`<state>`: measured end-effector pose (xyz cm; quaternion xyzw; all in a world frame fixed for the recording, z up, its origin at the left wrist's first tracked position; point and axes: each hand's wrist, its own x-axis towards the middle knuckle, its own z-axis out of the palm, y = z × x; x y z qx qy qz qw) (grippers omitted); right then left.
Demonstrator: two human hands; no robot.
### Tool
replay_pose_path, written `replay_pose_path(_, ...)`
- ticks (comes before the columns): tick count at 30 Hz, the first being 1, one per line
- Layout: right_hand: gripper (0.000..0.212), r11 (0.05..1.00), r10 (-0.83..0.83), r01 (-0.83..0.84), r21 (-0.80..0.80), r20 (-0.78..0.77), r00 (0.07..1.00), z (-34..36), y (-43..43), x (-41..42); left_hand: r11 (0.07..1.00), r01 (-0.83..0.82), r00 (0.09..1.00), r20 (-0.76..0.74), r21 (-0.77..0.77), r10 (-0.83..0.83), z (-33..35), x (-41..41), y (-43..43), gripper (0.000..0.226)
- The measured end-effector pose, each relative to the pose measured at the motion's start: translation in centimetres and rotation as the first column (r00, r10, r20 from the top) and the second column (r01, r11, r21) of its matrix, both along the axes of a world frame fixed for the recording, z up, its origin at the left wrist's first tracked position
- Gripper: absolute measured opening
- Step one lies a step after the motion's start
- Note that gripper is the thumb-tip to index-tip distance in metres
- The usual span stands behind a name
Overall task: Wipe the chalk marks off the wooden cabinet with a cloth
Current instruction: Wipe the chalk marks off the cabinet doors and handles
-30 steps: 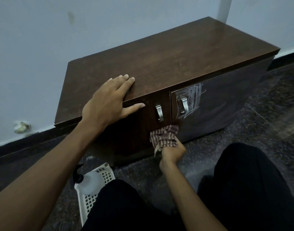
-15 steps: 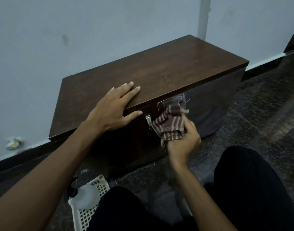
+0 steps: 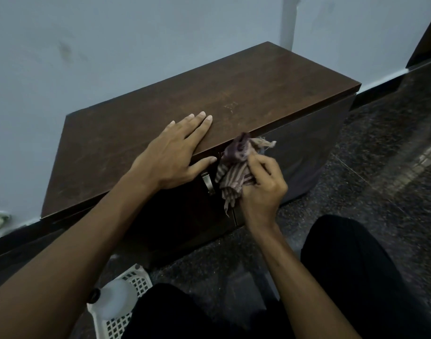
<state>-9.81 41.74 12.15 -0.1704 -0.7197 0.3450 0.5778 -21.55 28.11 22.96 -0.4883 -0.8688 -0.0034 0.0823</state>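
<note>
A low dark wooden cabinet point(image 3: 234, 94) stands against the wall. My left hand point(image 3: 175, 152) lies flat on its top near the front edge, thumb hanging over the front. My right hand point(image 3: 263, 189) grips a striped brown cloth point(image 3: 234, 167) and holds it against the top left corner of the right door point(image 3: 307, 152), just under the top edge. The cloth covers the spot where the chalk marks were, so they are hidden. A metal handle point(image 3: 207, 183) shows on the left door beside the cloth.
A white plastic basket point(image 3: 126, 311) with a bottle point(image 3: 109, 297) in it sits on the dark speckled floor point(image 3: 380, 167) at lower left. My knees in black trousers point(image 3: 356, 277) are close to the cabinet front. A pale wall point(image 3: 136, 45) runs behind.
My right hand rose with the cloth from the bottom of the doors to the chalked top corner of the right door. The left hand stayed flat on the top.
</note>
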Motion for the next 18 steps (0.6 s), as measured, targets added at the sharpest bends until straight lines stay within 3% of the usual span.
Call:
replay_pose_path(4, 0.013, 0.884, -0.003, 0.014, -0.467, 0.023, 1.000, 1.0, 1.5, 0.2, 1.000, 0.007, 1.000, -0.004, -0.001, -0.007, -0.1, -0.1, 0.0, 0.085)
replay_pose_path(8, 0.023, 0.801, -0.085, 0.088, -0.592, 0.033, 0.996, 2.1, 2.0, 0.1, 1.000, 0.009, 1.000, 0.006, 0.001, -0.009, 0.0, -0.1, 0.0, 0.086)
replay_pose_path(10, 0.021, 0.788, -0.085, 0.088, -0.609, 0.033, 0.996, 2.4, 1.3, 0.0, 1.000, 0.010, 1.000, 0.011, 0.001, -0.010, 0.1, 0.0, 0.1, 0.086)
replay_pose_path(13, 0.014, 0.862, -0.028, 0.059, -0.503, 0.069, 0.997, 2.2, -1.2, 0.0, 1.000, 0.008, 1.000, 0.015, 0.002, -0.008, 0.1, -0.1, 0.1, 0.085)
replay_pose_path(16, 0.015, 0.853, 0.080, -0.074, -0.517, -0.010, 0.997, 1.9, -4.0, 0.2, 1.000, 0.008, 1.000, 0.029, 0.004, -0.008, 0.2, -0.1, 0.2, 0.087)
replay_pose_path(18, 0.017, 0.867, 0.062, -0.068, -0.494, -0.028, 0.998, 1.4, -4.6, 0.2, 1.000, 0.009, 0.999, 0.041, 0.007, -0.009, 0.3, 0.0, 0.2, 0.089)
